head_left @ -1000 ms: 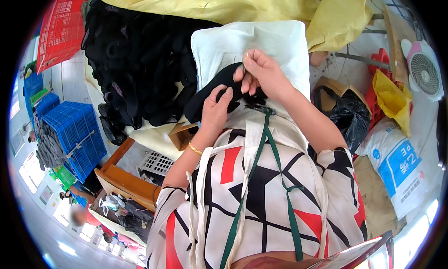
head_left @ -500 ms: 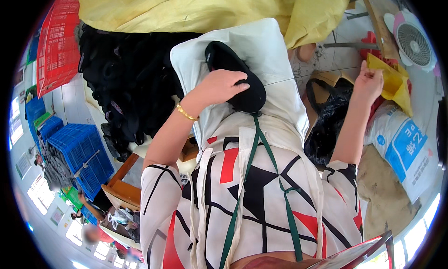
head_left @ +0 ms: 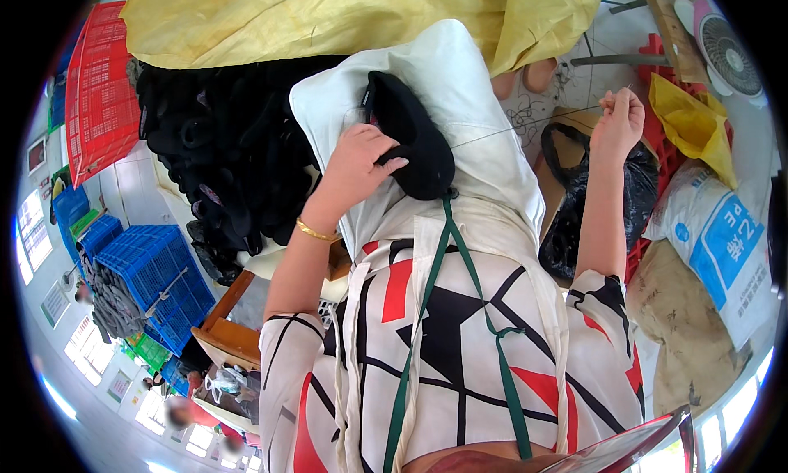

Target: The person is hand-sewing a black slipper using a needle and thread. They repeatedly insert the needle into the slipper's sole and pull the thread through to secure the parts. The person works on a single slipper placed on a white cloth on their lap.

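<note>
While it lies on the white cloth (head_left: 484, 144) spread over the person's lap, the black shoe upper (head_left: 414, 136) sits directly under the left hand (head_left: 357, 165), whose fingers curl over its lower left edge and press it down, thumb toward the middle of the piece; a thin thread (head_left: 525, 126) runs taut from the upper's right side across the cloth to the right hand (head_left: 620, 124), which is raised well apart to the right, its fingertips pinched shut on the thread's far end; whether a needle is there is too small to tell; a gold bangle (head_left: 316, 231) circles the left wrist; to the left of the lap a heap of black pieces (head_left: 222, 161) is piled up, with a red crate (head_left: 103, 103) and a blue crate (head_left: 156, 276) beyond it; yellow fabric (head_left: 328, 17) drapes across the top; a black plastic bag (head_left: 574, 202) sits beneath the right forearm, a white sack (head_left: 722, 243) and a small fan (head_left: 726, 50) farther right.
</note>
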The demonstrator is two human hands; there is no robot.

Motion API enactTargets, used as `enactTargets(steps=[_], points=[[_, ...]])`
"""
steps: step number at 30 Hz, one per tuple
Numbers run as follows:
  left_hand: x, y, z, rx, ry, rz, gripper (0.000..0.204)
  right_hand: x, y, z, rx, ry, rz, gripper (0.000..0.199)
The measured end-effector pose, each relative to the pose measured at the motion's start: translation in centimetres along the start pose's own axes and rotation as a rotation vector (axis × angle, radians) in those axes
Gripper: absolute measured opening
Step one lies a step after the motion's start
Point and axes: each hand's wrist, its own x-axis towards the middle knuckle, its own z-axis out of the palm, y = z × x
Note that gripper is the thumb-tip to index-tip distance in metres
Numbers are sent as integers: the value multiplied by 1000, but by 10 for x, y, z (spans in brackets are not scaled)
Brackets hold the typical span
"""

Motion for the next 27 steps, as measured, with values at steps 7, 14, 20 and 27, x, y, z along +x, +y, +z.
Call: enactTargets(steps=[7,14,20,27], points=[[0,25,2,190,109,50,30,-23,25,-25,-147,41,80,10],[-11,40,24,-365,3,-462,31,-20,22,-36,-258,24,33,9],[-22,34,32,-654,-31,-632,25,16,-5,-48,-355,-1,-158,10],[-28,42,38,-1236,166,-916,20,-88,-15,39,-212,-516,465,14]])
